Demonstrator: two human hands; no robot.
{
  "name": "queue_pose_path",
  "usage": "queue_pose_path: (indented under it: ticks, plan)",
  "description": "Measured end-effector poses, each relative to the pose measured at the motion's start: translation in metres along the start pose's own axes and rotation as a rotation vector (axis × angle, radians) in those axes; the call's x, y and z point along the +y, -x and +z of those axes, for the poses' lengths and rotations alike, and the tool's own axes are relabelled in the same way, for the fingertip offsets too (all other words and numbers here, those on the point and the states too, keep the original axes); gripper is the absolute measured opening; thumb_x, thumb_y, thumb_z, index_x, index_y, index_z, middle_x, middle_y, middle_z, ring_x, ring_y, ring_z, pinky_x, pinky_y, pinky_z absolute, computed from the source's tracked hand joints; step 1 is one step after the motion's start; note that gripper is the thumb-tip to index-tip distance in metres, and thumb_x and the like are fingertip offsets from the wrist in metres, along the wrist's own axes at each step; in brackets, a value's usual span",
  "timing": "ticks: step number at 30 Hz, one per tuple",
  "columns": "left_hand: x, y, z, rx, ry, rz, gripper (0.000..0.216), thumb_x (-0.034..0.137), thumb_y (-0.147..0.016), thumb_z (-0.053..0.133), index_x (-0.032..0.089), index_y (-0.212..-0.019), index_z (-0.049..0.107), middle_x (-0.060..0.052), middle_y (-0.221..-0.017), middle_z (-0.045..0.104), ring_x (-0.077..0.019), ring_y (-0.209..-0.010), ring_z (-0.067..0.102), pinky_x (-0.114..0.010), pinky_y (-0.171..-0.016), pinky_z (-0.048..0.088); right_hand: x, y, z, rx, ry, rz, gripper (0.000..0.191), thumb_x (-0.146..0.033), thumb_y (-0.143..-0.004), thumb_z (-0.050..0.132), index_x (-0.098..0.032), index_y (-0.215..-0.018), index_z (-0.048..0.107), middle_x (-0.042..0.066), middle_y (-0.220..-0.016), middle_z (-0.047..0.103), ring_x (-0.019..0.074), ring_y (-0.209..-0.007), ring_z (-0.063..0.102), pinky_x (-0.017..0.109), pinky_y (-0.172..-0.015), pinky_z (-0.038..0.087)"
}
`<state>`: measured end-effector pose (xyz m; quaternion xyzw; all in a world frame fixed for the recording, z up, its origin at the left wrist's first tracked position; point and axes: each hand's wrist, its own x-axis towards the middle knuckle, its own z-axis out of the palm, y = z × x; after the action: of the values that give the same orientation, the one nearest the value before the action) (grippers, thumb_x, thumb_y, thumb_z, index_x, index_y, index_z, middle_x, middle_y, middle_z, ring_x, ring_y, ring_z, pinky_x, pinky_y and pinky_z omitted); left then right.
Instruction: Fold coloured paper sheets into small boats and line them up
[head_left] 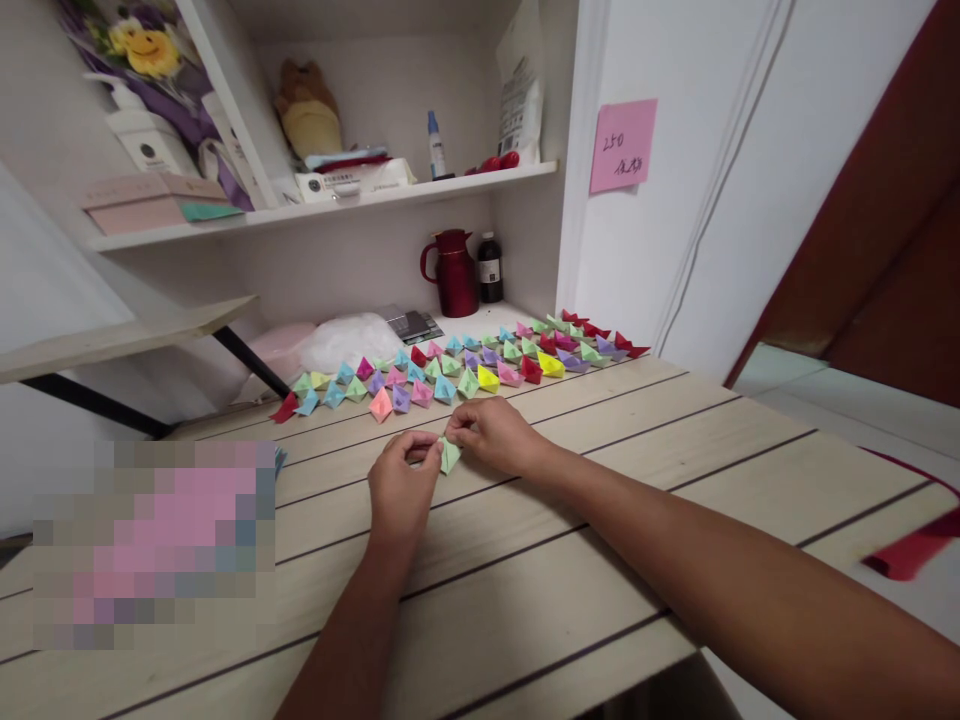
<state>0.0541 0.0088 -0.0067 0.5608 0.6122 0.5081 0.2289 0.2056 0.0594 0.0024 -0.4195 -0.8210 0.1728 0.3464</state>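
In the head view, the left hand [400, 482] and right hand [496, 434] pinch a small pale-green folded-paper piece [449, 457] between thumbs and fingers, over the pale slatted wooden bench [525, 600]; beyond them stand rows of small multicoloured folded-paper boats [445, 389]

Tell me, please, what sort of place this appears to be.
Probably a room in a home or dormitory, judging by the white shelving, the plush toy on it and the red jug below.
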Motion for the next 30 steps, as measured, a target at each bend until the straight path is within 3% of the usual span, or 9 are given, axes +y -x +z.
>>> queue_pose_path:
  ticks: [6,13,20,26,30]
  plan:
    - [0.002,0.000,0.000,0.015,-0.003,-0.015,0.008,0.027,-0.066,0.065,0.019,-0.065,0.067,-0.001,-0.063,0.068,-0.0157,-0.060,0.061,-0.026,-0.061,0.045,-0.005,0.001,0.002,-0.015,0.005,-0.002,0.009,-0.019,-0.075,0.062,-0.018,-0.073,0.070,0.002,-0.078,0.072,0.0144,-0.072,0.062,0.023,-0.067,0.042]
    - [-0.005,0.000,0.003,0.007,0.121,-0.042,0.016,0.032,-0.064,0.069,0.016,-0.068,0.068,-0.001,-0.063,0.068,-0.0134,-0.059,0.059,-0.022,-0.056,0.043,-0.011,0.002,0.001,-0.009,0.031,0.022,0.008,-0.018,-0.072,0.061,-0.018,-0.071,0.069,0.003,-0.078,0.072,0.0148,-0.072,0.062,0.023,-0.067,0.042]
    - [-0.009,-0.002,-0.005,0.080,0.196,-0.075,0.018,0.032,-0.065,0.068,0.015,-0.072,0.065,-0.002,-0.071,0.070,-0.0136,-0.063,0.062,-0.023,-0.059,0.047,-0.007,0.001,-0.002,0.018,0.042,-0.008,0.010,-0.013,-0.071,0.061,-0.018,-0.070,0.069,0.003,-0.080,0.072,0.0155,-0.074,0.063,0.024,-0.070,0.043]
    - [-0.014,-0.006,-0.005,0.091,0.120,-0.044,0.009,0.023,-0.065,0.065,0.018,-0.068,0.058,-0.001,-0.070,0.065,-0.0142,-0.066,0.062,-0.027,-0.065,0.049,0.000,-0.002,-0.003,0.033,0.044,-0.046,0.012,-0.011,-0.072,0.060,-0.017,-0.073,0.069,0.003,-0.081,0.072,0.0158,-0.077,0.063,0.025,-0.072,0.043]
    - [-0.007,-0.004,-0.001,0.081,0.061,0.024,0.018,0.020,-0.064,0.067,0.020,-0.082,0.062,-0.004,-0.096,0.062,-0.0146,-0.076,0.061,-0.030,-0.074,0.050,-0.001,-0.001,-0.003,0.013,0.048,-0.074,0.010,-0.012,-0.074,0.060,-0.017,-0.072,0.069,0.003,-0.081,0.072,0.0157,-0.077,0.063,0.025,-0.074,0.042]
